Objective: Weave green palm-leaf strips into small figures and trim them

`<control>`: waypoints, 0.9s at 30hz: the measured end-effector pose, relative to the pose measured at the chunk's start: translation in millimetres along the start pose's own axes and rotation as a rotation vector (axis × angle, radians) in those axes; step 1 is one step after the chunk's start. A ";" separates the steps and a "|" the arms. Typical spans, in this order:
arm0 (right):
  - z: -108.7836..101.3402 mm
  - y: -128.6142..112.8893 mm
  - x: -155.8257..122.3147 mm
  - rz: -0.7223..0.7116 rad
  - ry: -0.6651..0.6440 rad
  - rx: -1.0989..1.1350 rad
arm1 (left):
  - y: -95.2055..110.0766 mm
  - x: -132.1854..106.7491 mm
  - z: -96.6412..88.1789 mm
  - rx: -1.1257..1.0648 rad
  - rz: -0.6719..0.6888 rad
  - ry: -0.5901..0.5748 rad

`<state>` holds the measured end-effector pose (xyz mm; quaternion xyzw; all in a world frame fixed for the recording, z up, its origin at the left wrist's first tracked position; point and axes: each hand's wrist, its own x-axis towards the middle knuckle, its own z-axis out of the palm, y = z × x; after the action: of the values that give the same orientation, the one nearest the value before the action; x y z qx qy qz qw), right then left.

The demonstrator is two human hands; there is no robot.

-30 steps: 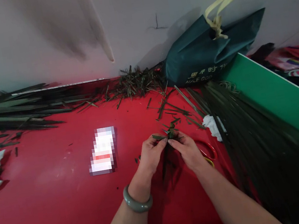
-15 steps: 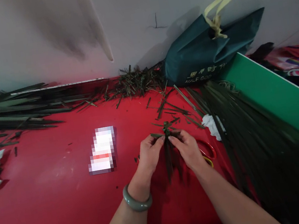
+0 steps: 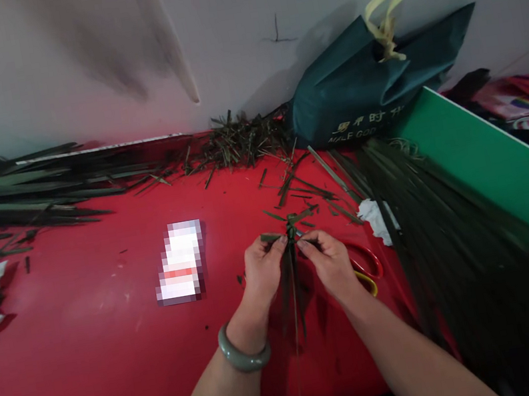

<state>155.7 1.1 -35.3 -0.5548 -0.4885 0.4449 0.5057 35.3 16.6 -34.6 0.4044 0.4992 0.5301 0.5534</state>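
Observation:
My left hand (image 3: 264, 265), with a grey-green bangle on its wrist, pinches a small knotted piece of dark green leaf strips (image 3: 290, 226) between thumb and fingers. Loose strips (image 3: 294, 288) hang from this piece toward me, one of them long and thin. Close on the other side, my right hand (image 3: 328, 258) is closed in a pinch, apparently on a leaf strip at the piece's right side; its fingertips partly hide what they hold. Scissors with red and yellow handles (image 3: 367, 262) lie on the table beside and partly behind my right hand.
On the red table (image 3: 94, 362) lie a phone (image 3: 181, 262), leaf scraps (image 3: 245, 140), long leaves at left (image 3: 30, 190) and right (image 3: 455, 247), and crumpled tissue (image 3: 374, 220). A dark teal bag (image 3: 358, 88) and a green box (image 3: 494, 173) stand at back right.
My right fingertips have drawn slightly apart from my left ones. The hanging strips have shifted, and a long thin one now reaches toward the table's near edge.

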 end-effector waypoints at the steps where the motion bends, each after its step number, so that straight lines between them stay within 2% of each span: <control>1: 0.1 0.2 -0.2 -0.001 0.003 -0.001 | -0.3 0.0 0.0 -0.009 -0.008 0.003; 13: 1.0 1.4 -1.4 0.010 0.020 0.033 | 5.1 -2.6 2.7 -0.128 -0.049 0.023; 17: 0.0 2.9 2.3 0.070 0.017 0.128 | 5.1 -0.4 2.2 -0.157 -0.077 -0.041; 19: -0.8 3.2 4.8 0.084 0.045 0.207 | 4.9 0.2 2.5 -0.229 -0.107 -0.093; 22: -1.5 3.4 7.5 0.088 0.091 0.341 | 4.3 0.5 2.9 -0.373 -0.197 -0.109; 27: 0.8 5.6 8.6 0.065 0.065 0.476 | 4.2 -0.7 4.5 -0.482 -0.322 -0.147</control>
<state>156.6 9.6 -41.0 -0.4492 -0.3353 0.5455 0.6230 39.0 16.7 -29.6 0.2143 0.3756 0.5081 0.7449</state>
